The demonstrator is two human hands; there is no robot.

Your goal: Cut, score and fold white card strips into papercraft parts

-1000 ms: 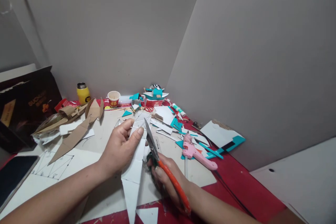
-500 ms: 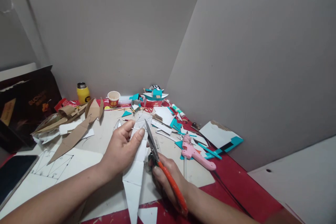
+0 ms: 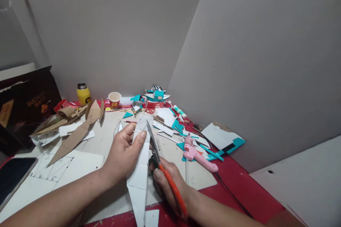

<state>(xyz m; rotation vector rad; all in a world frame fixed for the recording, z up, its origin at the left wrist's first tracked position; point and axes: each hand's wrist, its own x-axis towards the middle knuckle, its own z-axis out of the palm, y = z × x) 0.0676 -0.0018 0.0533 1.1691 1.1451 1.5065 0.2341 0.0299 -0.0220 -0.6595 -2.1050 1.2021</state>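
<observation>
My left hand (image 3: 125, 152) is closed on a long white piece of card (image 3: 140, 173), thumb on top. The card has creases and pencil lines, and its lower end tapers to a point near the table's front edge. In my right hand (image 3: 170, 181) are scissors with orange handles (image 3: 173, 188). Their blades (image 3: 153, 138) lie along the right edge of the card's upper part, close to my left thumb. Whether the blades are biting into the card I cannot make out.
A pink glue gun (image 3: 198, 154) lies to the right among white and teal scraps (image 3: 178, 127). Brown cardboard pieces (image 3: 71, 138) and a phone (image 3: 14, 177) are on the left. Behind stand a yellow bottle (image 3: 84, 94), a paper cup (image 3: 114, 100) and small teal card boats (image 3: 157, 95).
The card's lower end has swung slightly to the right. The scissors have shifted slightly left and stay by the card's edge. Both hands keep their hold.
</observation>
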